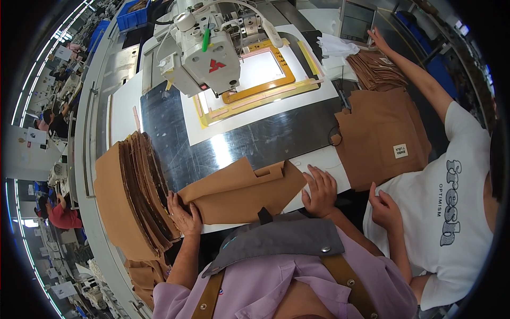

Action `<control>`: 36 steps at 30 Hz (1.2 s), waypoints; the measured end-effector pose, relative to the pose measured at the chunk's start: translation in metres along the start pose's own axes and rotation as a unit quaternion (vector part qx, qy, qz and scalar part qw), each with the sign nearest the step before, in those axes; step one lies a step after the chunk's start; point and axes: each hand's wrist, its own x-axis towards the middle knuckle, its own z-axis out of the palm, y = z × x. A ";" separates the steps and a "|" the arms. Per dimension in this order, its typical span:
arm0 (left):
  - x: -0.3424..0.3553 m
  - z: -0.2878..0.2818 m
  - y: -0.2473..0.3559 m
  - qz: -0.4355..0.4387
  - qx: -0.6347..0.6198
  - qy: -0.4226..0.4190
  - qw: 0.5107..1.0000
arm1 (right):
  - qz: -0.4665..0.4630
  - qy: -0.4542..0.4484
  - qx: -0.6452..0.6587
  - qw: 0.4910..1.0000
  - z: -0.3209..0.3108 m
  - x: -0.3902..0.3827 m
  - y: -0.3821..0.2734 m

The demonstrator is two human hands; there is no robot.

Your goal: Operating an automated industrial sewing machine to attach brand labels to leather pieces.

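A brown fabric or leather-like piece (241, 196) lies at the table's front edge before me, its far side folded over with a notch in it. My left hand (184, 217) rests at the piece's left end, against the tall stack of brown cut pieces (114, 199); its fingers are spread and thumb apart. My right hand (320, 191) lies on the white table strip by the piece's right end, fingers stretched out, holding nothing. To the right is a pile of brown panels (380, 138), with a small white label on the top one.
A white sewing machine (207, 56) stands over a yellow frame (287, 69) on the metal bed (234, 146). A co-worker in a white shirt (446, 202) is at right, one hand (378, 41) near a screen (357, 22). More brown pieces (377, 72) and a blue bin (132, 16) stand behind.
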 end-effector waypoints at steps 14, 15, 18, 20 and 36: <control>-0.004 0.002 -0.005 0.004 -0.006 0.008 1.000 | -0.012 -0.010 0.008 1.000 0.003 -0.002 0.001; -0.005 0.001 -0.006 0.005 -0.009 0.011 1.000 | -0.007 -0.006 0.000 1.000 0.003 -0.002 -0.001; -0.002 0.002 -0.002 0.002 -0.008 0.005 1.000 | -0.006 -0.006 -0.008 1.000 0.001 -0.004 0.001; 0.000 0.001 -0.001 -0.001 -0.007 0.004 1.000 | -0.003 -0.008 -0.010 1.000 0.000 -0.003 0.001; -0.009 -0.001 -0.011 0.008 0.018 0.016 1.000 | -0.046 -0.020 0.159 0.986 -0.009 0.035 -0.009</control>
